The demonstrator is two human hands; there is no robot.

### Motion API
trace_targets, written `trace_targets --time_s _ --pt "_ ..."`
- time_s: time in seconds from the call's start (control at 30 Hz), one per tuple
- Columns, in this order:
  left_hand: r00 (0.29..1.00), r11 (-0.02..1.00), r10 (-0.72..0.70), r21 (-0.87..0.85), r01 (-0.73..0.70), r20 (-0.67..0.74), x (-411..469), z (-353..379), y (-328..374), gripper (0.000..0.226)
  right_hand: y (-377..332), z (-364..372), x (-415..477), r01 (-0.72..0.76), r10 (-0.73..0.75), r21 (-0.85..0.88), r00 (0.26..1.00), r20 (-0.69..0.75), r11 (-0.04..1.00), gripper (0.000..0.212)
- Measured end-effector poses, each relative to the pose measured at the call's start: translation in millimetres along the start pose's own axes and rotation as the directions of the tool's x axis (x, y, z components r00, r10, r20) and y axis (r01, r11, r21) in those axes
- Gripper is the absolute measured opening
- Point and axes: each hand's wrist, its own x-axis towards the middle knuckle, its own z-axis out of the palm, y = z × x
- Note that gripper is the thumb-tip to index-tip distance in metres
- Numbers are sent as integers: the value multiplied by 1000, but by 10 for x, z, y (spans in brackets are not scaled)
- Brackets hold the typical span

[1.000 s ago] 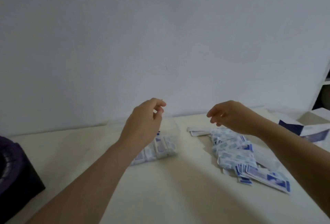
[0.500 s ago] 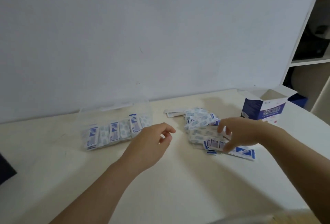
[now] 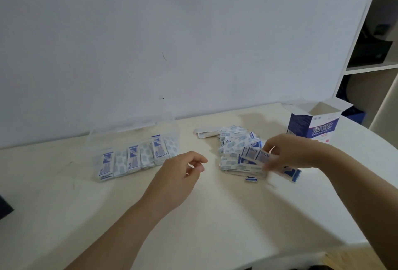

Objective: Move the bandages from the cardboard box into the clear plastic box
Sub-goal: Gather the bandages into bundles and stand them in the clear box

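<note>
Your right hand [image 3: 286, 153] pinches a small stack of bandages [image 3: 256, 156] just above the loose pile [image 3: 237, 151] on the table [image 3: 215, 216]. Your left hand [image 3: 178, 175] hovers half-curled, holding nothing. Next, carry them left into the clear plastic box [image 3: 133, 140], where six stacks stand. One cardboard box [image 3: 312, 127] sits open.

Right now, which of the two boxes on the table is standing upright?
The cardboard box at the far right, blue and white, flaps open. The clear plastic box on the left sits low and flat, with bandages lined up inside.
</note>
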Motion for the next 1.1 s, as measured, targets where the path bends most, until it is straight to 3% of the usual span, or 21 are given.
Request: trace_targets --time_s 0.07,0.17,0.23,0.3,0.4,0.47,0.57,0.67,0.77,0.93,1.0,1.1 --pt "1000 996 -6 -90 5 -9 -14 -16 36 20 -24 -55 -14 34 -28 114 998 -55 993 22" --pt "1000 953 5 -303 -1 15 -17 -9 136 16 -227 -80 -83 156 -127 389 987 -101 908 37" --pt "996 869 20 -494 28 92 -35 18 210 12 -466 12 -136 269 -231 544 963 -138 795 26" --pt "990 771 42 -635 54 135 -44 63 222 30 -733 191 -167 351 -327 612 932 -156 709 16" --pt "998 640 -1 -767 43 56 -23 105 206 28 -1036 476 -149 408 -366 661 906 -211 630 18" --pt "998 651 -54 -759 23 -16 -14 92 176 24 -1135 597 -123 436 -358 613 898 -255 658 22" --pt "995 776 -32 -630 -32 -90 -25 38 105 29 -1179 712 -111 477 -382 403 876 -296 781 8" --pt "998 823 -16 -567 -22 -61 -34 58 30 27 -1137 812 -103 457 -367 322 880 -303 829 23" --pt "1000 856 -21 -518 10 -16 -38 124 -16 25 -1100 886 -108 454 -359 346 882 -305 821 14" --pt "998 866 -24 -500 -5 -53 -35 123 -44 24 -1147 958 -95 486 -377 354 863 -335 799 24" --pt "997 873 -17 -486 -20 -73 -39 92 -51 17 -1138 970 -67 459 -344 388 878 -332 799 17" --pt "993 859 -54 -512 -8 -106 -32 61 -68 28 -1080 970 -22 388 -275 436 913 -300 812 15"
